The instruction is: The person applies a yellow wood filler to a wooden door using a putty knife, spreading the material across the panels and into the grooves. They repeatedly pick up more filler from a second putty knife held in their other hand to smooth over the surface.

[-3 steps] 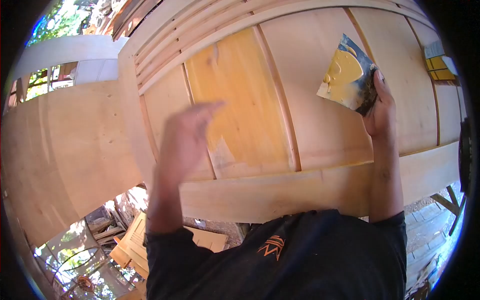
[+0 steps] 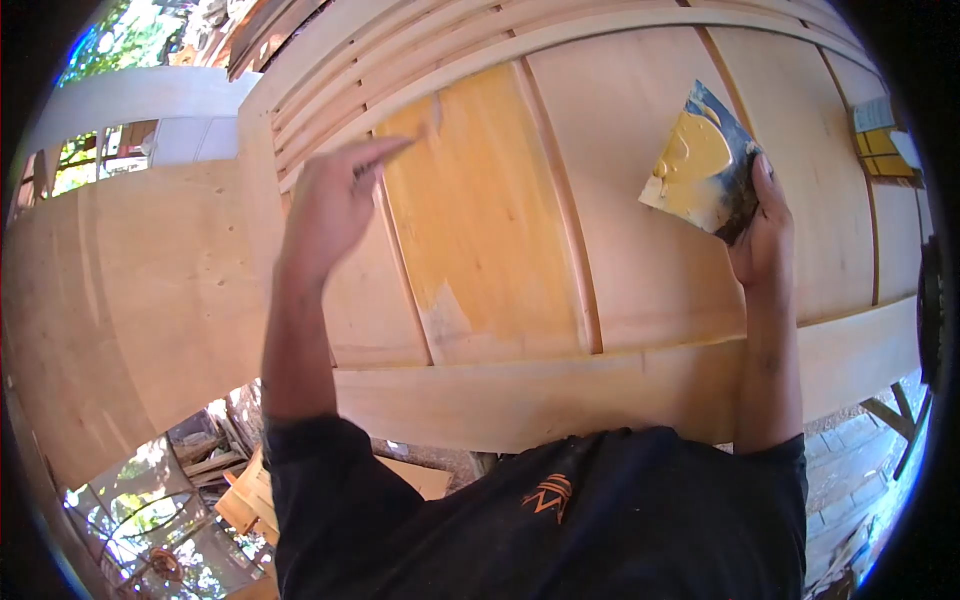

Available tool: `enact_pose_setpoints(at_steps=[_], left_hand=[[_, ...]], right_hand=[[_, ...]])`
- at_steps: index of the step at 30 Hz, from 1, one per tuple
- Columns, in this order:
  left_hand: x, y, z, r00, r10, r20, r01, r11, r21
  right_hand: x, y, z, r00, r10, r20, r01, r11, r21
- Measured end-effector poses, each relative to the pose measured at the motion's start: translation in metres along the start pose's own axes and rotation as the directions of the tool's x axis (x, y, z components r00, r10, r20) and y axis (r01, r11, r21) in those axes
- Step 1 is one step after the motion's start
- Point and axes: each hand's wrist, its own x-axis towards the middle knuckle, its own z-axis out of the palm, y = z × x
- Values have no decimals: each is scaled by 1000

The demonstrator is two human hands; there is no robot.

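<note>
My left hand [image 2: 335, 205] is raised over the left part of a wooden panel. Its fingers are pressed together, pointing right toward a yellow-coated board [image 2: 480, 210]; what they hold, if anything, I cannot make out. The yellow coat is streaky, with a paler patch near the lower left of that board. On the right, my right hand [image 2: 768, 225] grips a dark, flat square putty board [image 2: 700, 155] by its lower right corner, thumb on top. A thick smear of yellow putty [image 2: 695, 150] covers much of its face.
Wooden slats [image 2: 400, 75] run along the panel's far side, and a plain rail [image 2: 540, 395] borders its near side. A yellow and white box [image 2: 883, 140] sits at the far right. Another large wooden panel [image 2: 130, 310] stands at left. Wood pieces [image 2: 250, 495] lie below.
My left hand has moved up and to the left, away from the middle of the yellow-coated board. My right hand holds the putty board in nearly the same place.
</note>
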Motion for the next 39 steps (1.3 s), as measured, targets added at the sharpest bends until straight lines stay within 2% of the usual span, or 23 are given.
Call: enact_pose_setpoints(at_steps=[2,6,11,17,19,20,21,24,27,30,32,35,38,39], left_hand=[[31,-28,-2,998,2,67,-2,1000,-1],[65,-51,2,990,74,116,-81,995,54],[85,-64,2,985,24,169,-44,992,120],[95,-68,0,971,44,236,-70,992,101],[92,-75,2,962,77,262,-103,991,90],[89,-75,2,958,97,269,-124,989,83],[78,-58,-2,952,9,305,-31,997,70],[45,-69,8,947,19,321,-19,1000,-5],[-2,-54,20,964,13,266,-22,999,30],[-54,-27,32,975,73,208,-84,996,44],[-86,-20,42,973,99,207,-115,991,70],[-119,3,45,950,95,297,-125,989,83],[-119,12,33,862,13,506,-50,997,60],[-111,6,29,913,44,406,-81,994,75]], right_hand=[[-3,-2,-1,1000,-9,-22,8,1000,-23],[1,0,-14,998,14,65,-17,999,45],[2,0,-14,998,9,60,-12,998,63],[5,1,-15,997,-11,-77,11,1000,-10],[6,1,-29,993,2,121,-8,999,51],[8,0,-35,976,-1,220,-17,997,79],[8,0,-37,965,-1,262,-28,994,106],[8,-1,-41,973,-9,232,-18,993,114],[0,-3,-24,995,-1,99,-3,999,34],[1,0,-28,977,-2,213,-13,998,67],[0,-1,-22,987,18,157,-28,998,64],[4,4,-26,994,53,100,-58,997,55],[2,0,-15,995,23,100,-26,999,30],[-1,0,-12,994,8,105,-11,1000,21]])
